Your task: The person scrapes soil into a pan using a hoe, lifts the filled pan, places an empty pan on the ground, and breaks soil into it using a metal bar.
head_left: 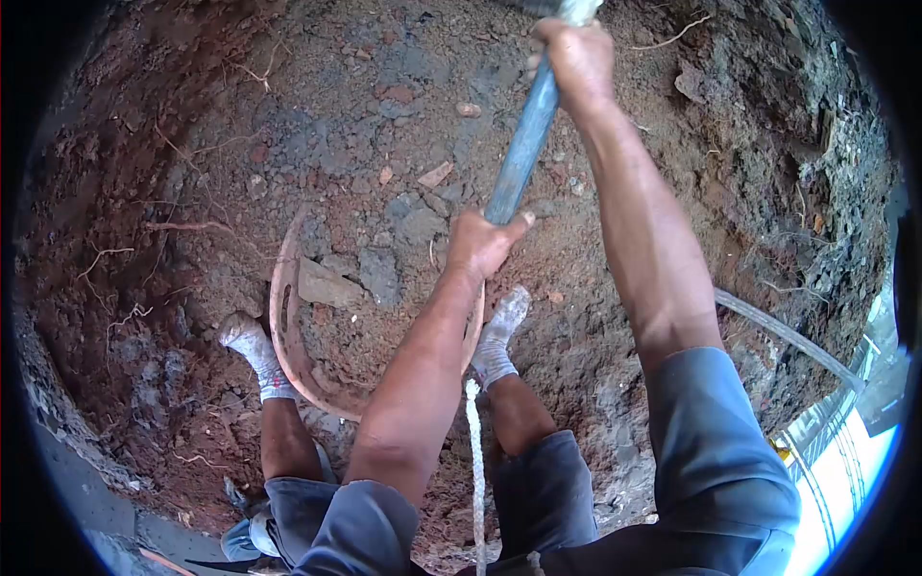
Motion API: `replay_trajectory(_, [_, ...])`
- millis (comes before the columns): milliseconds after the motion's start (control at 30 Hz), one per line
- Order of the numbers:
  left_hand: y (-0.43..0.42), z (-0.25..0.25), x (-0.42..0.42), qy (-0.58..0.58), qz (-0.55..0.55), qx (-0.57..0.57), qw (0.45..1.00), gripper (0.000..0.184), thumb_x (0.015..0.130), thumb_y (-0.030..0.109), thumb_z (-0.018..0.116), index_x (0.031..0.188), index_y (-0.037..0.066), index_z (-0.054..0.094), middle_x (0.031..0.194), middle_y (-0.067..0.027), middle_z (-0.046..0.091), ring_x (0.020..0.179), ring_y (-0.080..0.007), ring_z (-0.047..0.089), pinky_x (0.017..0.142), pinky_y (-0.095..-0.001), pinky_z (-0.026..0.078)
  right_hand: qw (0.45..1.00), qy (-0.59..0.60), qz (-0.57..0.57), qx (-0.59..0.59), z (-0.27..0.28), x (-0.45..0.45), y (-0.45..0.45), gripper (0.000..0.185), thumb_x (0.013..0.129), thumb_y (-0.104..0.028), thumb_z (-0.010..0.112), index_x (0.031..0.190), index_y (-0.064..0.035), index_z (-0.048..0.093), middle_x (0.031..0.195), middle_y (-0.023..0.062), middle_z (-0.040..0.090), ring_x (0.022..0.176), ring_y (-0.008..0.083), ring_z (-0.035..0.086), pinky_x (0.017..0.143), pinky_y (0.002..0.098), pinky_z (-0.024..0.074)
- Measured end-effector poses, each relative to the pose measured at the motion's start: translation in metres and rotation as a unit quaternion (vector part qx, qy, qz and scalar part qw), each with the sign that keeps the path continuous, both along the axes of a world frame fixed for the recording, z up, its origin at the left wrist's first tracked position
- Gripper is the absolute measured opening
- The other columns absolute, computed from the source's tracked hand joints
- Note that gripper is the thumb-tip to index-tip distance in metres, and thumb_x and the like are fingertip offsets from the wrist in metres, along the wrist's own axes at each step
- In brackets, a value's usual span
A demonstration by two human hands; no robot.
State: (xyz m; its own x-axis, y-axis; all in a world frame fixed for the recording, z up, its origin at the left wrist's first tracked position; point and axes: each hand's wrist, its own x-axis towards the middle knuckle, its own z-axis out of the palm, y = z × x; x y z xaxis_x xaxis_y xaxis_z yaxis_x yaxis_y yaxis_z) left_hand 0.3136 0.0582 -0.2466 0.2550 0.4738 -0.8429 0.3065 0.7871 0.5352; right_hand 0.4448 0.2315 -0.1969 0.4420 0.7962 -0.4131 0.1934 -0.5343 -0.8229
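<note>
Both my hands grip a long, round, blue-grey tool handle (523,154) that slants up to the right. Lower on it, my left hand (485,242) is closed around the shaft. My right hand (581,65) wraps round the upper part. Just past it is a whitish section (579,12), and a dark, blurred part beside it runs out of the top of the view, so the tool's kind cannot be told. Beneath my left forearm, a reddish-brown curved band (288,336) lies on the soil, partly hidden by the arm.
Rough dirt walls with roots surround the stony soil floor (365,125). My feet in grey socks (499,326) stand on either side of the curved band. A white rope (477,470) hangs near my body. At right lie a grey bar or hose (788,334) and pale sheeting (836,470).
</note>
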Motion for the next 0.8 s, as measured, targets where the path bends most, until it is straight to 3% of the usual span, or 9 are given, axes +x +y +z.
replay_trajectory(33, [-0.045,-0.009,-0.004,0.040,0.028,-0.050,0.998,0.040,0.077,0.040,0.076,0.083,0.002,0.068,0.068,-0.0057,0.062,0.059,-0.0146,0.056,0.059,-0.0331,0.047,0.995,0.013,-0.051,-0.089,-0.040,-0.017,-0.028,0.015,0.085,-0.004,0.057,0.094,0.0070,0.055,0.068,0.0100,0.058,0.048,0.0137,0.058,0.043,0.0268,0.0503])
replay_trajectory(67, [-0.040,-0.014,-0.012,0.043,0.009,-0.079,0.996,0.038,0.078,0.038,0.075,0.084,0.001,0.069,0.067,-0.0049,0.062,0.058,-0.0143,0.055,0.056,-0.0318,0.045,0.994,0.019,-0.053,-0.094,-0.053,-0.014,-0.029,0.016,0.085,-0.005,0.058,0.094,0.0075,0.055,0.068,0.0107,0.058,0.048,0.0142,0.057,0.042,0.0272,0.0500])
replay_trajectory(167, [-0.013,0.039,-0.017,0.038,0.003,-0.145,0.989,0.036,0.080,0.035,0.073,0.067,0.003,0.064,0.058,-0.0061,0.060,0.049,-0.0147,0.055,0.050,-0.0351,0.044,0.988,0.042,-0.025,-0.145,-0.046,-0.003,-0.009,0.017,0.084,-0.008,0.059,0.093,0.0064,0.056,0.069,0.0112,0.058,0.048,0.0152,0.057,0.040,0.0301,0.0495])
replay_trajectory(200, [-0.014,0.038,-0.019,0.027,0.012,-0.088,0.996,0.039,0.081,0.036,0.073,0.064,0.003,0.060,0.053,-0.0031,0.055,0.044,-0.0134,0.050,0.044,-0.0348,0.040,0.989,0.062,-0.049,-0.126,-0.043,-0.005,0.000,0.016,0.084,-0.009,0.058,0.092,0.0053,0.056,0.070,0.0104,0.058,0.048,0.0152,0.056,0.040,0.0314,0.0496])
replay_trajectory(333, [0.009,0.086,-0.049,0.005,0.021,-0.128,0.992,0.037,0.080,0.035,0.075,0.067,0.004,0.060,0.052,-0.0003,0.052,0.044,-0.0103,0.048,0.042,-0.0297,0.038,0.984,0.055,-0.062,-0.159,-0.023,-0.017,0.020,0.016,0.081,-0.009,0.061,0.088,0.0053,0.057,0.069,0.0091,0.057,0.047,0.0165,0.056,0.040,0.0321,0.0484])
replay_trajectory(600, [-0.049,0.089,-0.106,0.081,-0.031,-0.115,0.990,0.042,0.078,0.035,0.078,0.055,0.009,0.054,0.047,0.0011,0.048,0.041,-0.0087,0.044,0.039,-0.0279,0.034,0.958,0.121,-0.150,-0.214,-0.051,-0.065,-0.075,0.021,0.077,-0.008,0.063,0.090,0.0079,0.057,0.070,0.0130,0.057,0.047,0.0220,0.057,0.039,0.0365,0.0466])
replay_trajectory(700, [-0.053,0.112,-0.126,0.080,-0.040,-0.175,0.981,0.041,0.078,0.033,0.079,0.055,0.007,0.055,0.048,0.0011,0.048,0.041,-0.0089,0.044,0.039,-0.0281,0.034,0.948,0.133,-0.159,-0.242,-0.053,-0.082,-0.096,0.021,0.080,-0.011,0.062,0.091,0.0056,0.057,0.072,0.0122,0.058,0.049,0.0215,0.057,0.042,0.0365,0.0485])
replay_trajectory(767, [-0.065,0.131,-0.139,0.071,0.008,-0.184,0.980,0.029,0.077,0.026,0.079,0.068,0.002,0.065,0.053,0.0007,0.052,0.045,-0.0091,0.047,0.041,-0.0278,0.037,0.938,0.146,-0.157,-0.272,-0.058,-0.093,-0.112,0.020,0.081,-0.013,0.061,0.091,0.0038,0.057,0.073,0.0115,0.058,0.050,0.0212,0.057,0.043,0.0368,0.0489])
replay_trajectory(800, [-0.088,0.114,-0.156,0.097,-0.050,-0.127,0.986,0.032,0.075,0.031,0.079,0.072,0.002,0.067,0.055,-0.0020,0.056,0.048,-0.0124,0.051,0.045,-0.0296,0.041,0.931,0.166,-0.185,-0.270,-0.065,-0.099,-0.125,0.019,0.082,-0.014,0.060,0.091,0.0027,0.056,0.073,0.0107,0.057,0.051,0.0210,0.057,0.043,0.0369,0.0490])
